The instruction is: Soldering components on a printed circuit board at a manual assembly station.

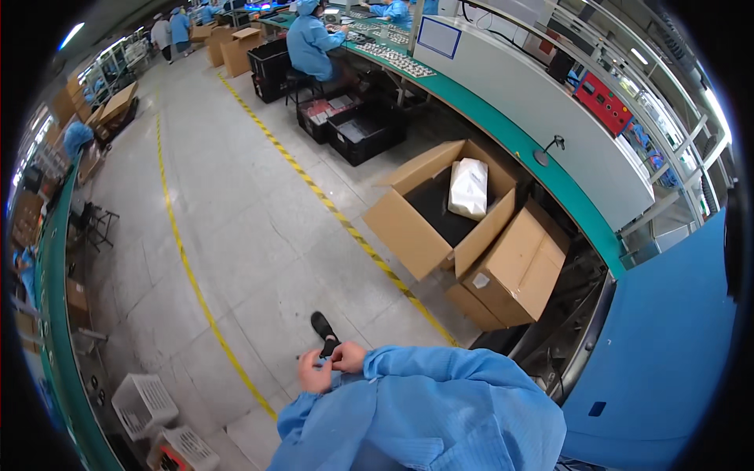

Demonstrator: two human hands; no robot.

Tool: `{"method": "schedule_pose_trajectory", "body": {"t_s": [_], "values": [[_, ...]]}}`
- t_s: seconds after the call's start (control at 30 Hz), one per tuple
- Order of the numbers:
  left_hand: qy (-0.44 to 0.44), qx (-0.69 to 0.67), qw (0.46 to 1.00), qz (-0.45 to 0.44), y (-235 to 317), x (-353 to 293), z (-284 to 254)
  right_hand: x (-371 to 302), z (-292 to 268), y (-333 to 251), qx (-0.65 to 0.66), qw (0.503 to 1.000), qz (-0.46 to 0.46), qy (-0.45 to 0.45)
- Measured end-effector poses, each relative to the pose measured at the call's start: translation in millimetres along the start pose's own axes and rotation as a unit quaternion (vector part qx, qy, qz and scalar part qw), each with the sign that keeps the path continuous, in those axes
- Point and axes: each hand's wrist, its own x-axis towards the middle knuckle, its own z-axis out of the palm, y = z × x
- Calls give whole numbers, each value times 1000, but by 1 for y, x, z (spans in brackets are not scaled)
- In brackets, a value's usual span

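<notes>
My left hand [313, 375] and my right hand [349, 358] meet in front of my blue smock [424, 416], above the floor. The fingers of both are curled in and nearly touch. Whatever they may pinch between them is too small to make out. Just beyond the hands a black shoe [321, 324] of mine shows on the grey floor.
To the right stand an open carton [408, 239] holding a white package [469, 188] and a closed carton [522, 267]. A green bench [503, 118] runs above them, beside a blue cabinet [644, 353]. Black crates [365, 129] and a seated co-worker [310, 43] are farther off. White baskets [144, 404] lie lower left.
</notes>
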Motion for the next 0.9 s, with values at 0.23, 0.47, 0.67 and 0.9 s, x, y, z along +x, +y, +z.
{"method": "schedule_pose_trajectory", "body": {"t_s": [0.23,0.47,0.67,0.9], "values": [[-337,-97,926,-138,52,263,33,144,-127,-80,77,978,64,182],[-435,-151,843,-277,30,491,92,327,-247,-100,115,981,53,150],[-432,-176,828,-312,17,691,140,509,-398,-131,187,980,-28,-64],[-291,-51,934,-203,-8,865,161,705,-497,-171,105,965,-7,-239]]}}
